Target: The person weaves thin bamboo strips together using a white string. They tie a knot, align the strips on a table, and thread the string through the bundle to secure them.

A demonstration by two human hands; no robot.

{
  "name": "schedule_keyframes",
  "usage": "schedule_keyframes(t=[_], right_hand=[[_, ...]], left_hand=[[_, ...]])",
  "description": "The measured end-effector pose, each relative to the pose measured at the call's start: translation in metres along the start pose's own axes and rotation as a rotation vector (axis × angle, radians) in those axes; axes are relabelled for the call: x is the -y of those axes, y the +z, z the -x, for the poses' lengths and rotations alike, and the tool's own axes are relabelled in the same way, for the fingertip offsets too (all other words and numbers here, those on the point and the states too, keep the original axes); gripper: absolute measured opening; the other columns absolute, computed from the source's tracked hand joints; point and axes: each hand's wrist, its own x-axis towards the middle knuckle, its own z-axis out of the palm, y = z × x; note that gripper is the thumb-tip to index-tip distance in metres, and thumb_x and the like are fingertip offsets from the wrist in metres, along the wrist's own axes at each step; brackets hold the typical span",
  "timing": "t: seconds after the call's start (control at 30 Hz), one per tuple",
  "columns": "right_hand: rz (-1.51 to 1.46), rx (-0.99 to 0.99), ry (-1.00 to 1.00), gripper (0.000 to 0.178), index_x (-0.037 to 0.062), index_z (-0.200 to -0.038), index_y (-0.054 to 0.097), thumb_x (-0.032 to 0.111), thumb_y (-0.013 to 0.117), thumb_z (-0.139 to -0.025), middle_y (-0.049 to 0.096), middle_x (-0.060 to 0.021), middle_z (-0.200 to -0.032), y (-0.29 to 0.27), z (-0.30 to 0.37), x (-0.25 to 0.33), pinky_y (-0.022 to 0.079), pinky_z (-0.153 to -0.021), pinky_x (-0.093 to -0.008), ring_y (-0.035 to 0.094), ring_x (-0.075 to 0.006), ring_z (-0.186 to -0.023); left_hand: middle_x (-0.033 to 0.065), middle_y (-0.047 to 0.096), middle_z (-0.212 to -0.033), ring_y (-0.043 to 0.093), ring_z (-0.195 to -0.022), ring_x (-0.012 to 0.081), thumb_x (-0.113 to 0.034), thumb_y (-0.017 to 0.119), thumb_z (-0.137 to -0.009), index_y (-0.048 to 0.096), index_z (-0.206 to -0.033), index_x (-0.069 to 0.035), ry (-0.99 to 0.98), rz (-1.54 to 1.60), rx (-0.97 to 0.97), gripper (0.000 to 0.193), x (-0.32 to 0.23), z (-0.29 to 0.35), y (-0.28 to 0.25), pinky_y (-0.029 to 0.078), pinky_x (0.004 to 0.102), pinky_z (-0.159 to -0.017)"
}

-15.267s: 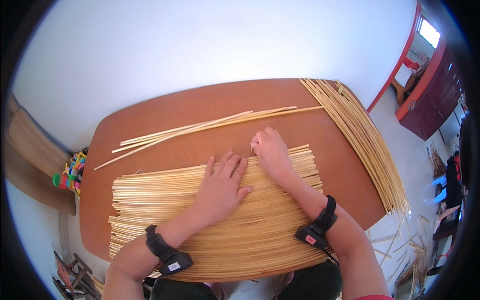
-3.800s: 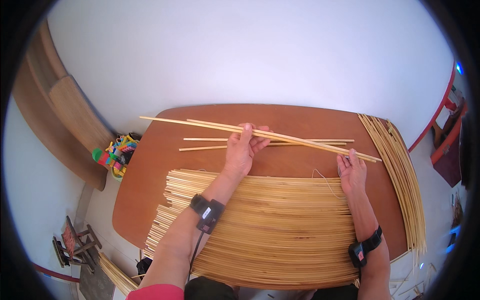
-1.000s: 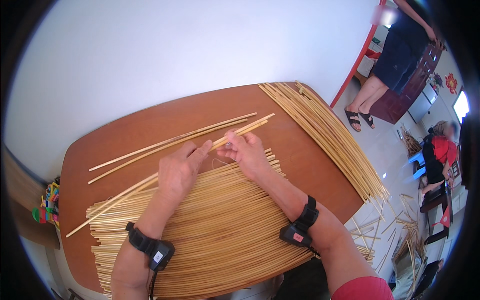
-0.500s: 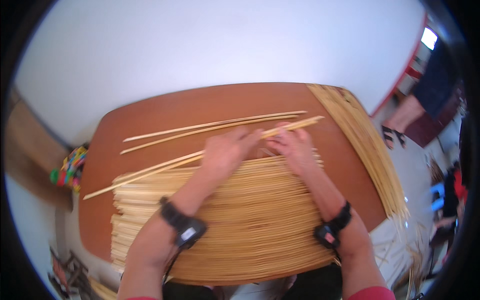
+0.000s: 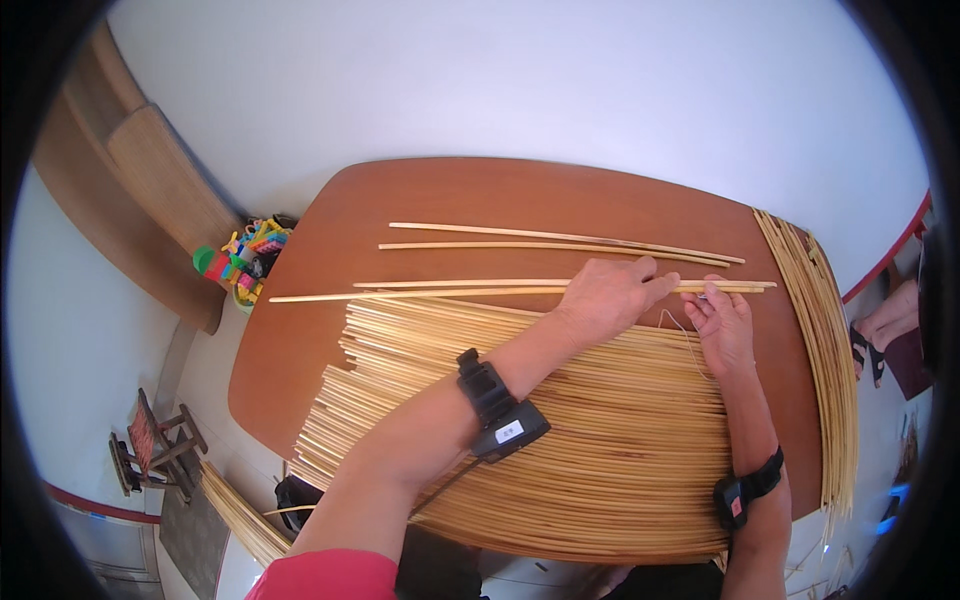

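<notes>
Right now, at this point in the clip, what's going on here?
Bare-handed work is under way at a brown, round-cornered table. The right hand pinches two long, thin, straw-coloured sticks near their right ends, while the left hand lies over the same pair. A thin white thread loops beside the right hand. A broad layer of straw-coloured sticks, side by side, covers the near part of the table; two loose straw-coloured sticks lie farther back, and a long straw-coloured pile lies at the right end.
</notes>
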Motion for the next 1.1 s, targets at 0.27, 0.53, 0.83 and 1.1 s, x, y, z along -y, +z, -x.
schedule_keyframes(t=[0.27,0.53,0.83,1.1], right_hand=[[-0.025,-0.002,-0.004,0.018,0.0023,-0.115,0.062,0.01,0.064,-0.098,0.07,-0.011,-0.102,-0.001,-0.001,-0.002,0.06,-0.081,-0.033,0.072,-0.0236,-0.094],[-0.041,0.002,0.012,0.016,0.0035,-0.113,0.064,0.011,0.065,-0.099,0.07,-0.0088,-0.101,-0.002,0.004,0.0,0.061,-0.081,-0.0331,0.072,-0.0229,-0.093],[-0.022,-0.007,-0.012,0.017,0.0035,-0.113,0.064,0.013,0.066,-0.099,0.07,-0.0085,-0.102,-0.001,0.004,-0.001,0.061,-0.081,-0.0323,0.072,-0.0229,-0.094],[-0.031,-0.001,-0.036,0.017,0.0022,-0.112,0.063,0.012,0.066,-0.099,0.069,-0.0096,-0.102,0.002,-0.001,-0.002,0.062,-0.082,-0.0319,0.072,-0.0239,-0.094]], left_hand=[[0.0059,0.063,-0.088,0.067,-0.071,0.0241,-0.009,0.066,-0.084,0.065,-0.128,-0.014,0.01,0.003,-0.002,0.044,0.0,0.0,-0.001,0.054,0.037,-0.057],[0.0057,0.064,-0.089,0.067,-0.072,0.0243,-0.009,0.066,-0.084,0.067,-0.126,-0.014,0.003,0.023,-0.014,0.042,-0.004,0.003,-0.002,0.055,0.0368,-0.057],[0.0038,0.061,-0.085,0.066,-0.07,0.0216,-0.01,0.065,-0.085,0.068,-0.125,-0.017,0.078,-0.003,-0.055,0.04,0.005,0.003,-0.003,0.054,0.035,-0.056],[0.0027,0.06,-0.081,0.064,-0.067,0.0204,-0.012,0.066,-0.087,0.069,-0.124,-0.017,0.12,0.004,-0.094,0.037,0.017,-0.003,0.004,0.052,0.0343,-0.053]])
